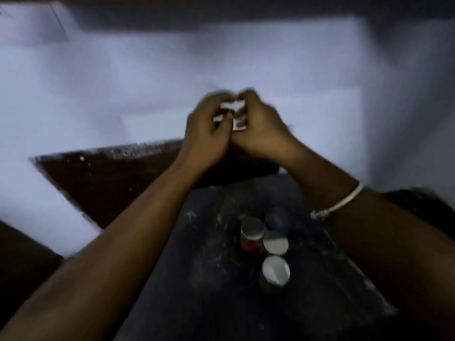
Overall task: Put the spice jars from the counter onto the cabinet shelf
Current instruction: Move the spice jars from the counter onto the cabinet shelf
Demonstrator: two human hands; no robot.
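Observation:
Both hands are raised together above the far end of a dark counter (211, 279). My left hand (205, 134) and my right hand (261, 129) are each closed on a small jar with a pale lid; the left jar (221, 112) and the right jar (240, 119) touch between the fingers. The picture is blurred, so the jars' contents are unclear. Several spice jars with silver lids stand on the counter below my right forearm: one with red contents (252, 232), one beside it (275, 242), one nearer me (275, 270), and a dark-lidded one (278, 217) behind.
A brown speckled shelf or ledge (103, 173) runs behind the counter on the left, under the hands. Pale wall (123, 82) fills the background. A dark band (221, 11) crosses the top. A silver bracelet (337, 205) circles my right wrist.

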